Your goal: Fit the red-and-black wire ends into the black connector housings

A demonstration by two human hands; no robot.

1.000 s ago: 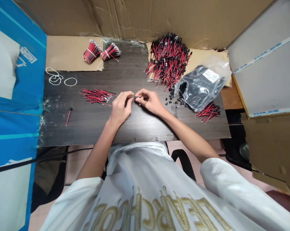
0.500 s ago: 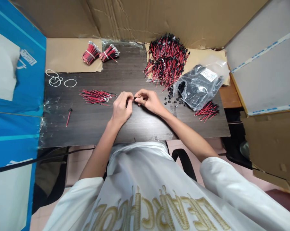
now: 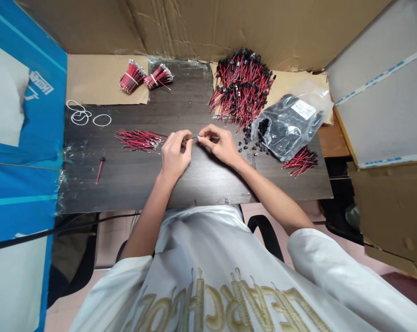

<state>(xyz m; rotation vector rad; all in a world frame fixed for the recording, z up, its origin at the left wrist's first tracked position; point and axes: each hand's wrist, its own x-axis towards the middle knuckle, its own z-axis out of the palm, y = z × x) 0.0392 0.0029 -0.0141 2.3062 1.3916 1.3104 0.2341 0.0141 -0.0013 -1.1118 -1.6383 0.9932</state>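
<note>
Above the middle of the dark table, my left hand (image 3: 176,150) pinches a thin wire (image 3: 194,139) between thumb and fingers. My right hand (image 3: 218,143) closes its fingertips on the other end of the wire, where a small pale tip shows. The rest of the wire is hidden in the left fingers. Just left of my left hand lies a loose pile of red and black wires (image 3: 139,140) with silvery ends. To the right of my right hand, small black connector housings (image 3: 256,148) are scattered near the mouth of a clear plastic bag (image 3: 289,124).
A large heap of red wires with black connectors (image 3: 241,87) lies at the back right. A smaller wire pile (image 3: 300,162) is by the bag. Two banded wire bundles (image 3: 132,77), white rubber bands (image 3: 102,120) and one single wire (image 3: 99,170) are on the left. Cardboard walls (image 3: 208,30) enclose the back.
My hands have drawn slightly apart, and the wire now shows between the fingertips. The small black piece seen there earlier no longer shows. My right hand has risen slightly.
</note>
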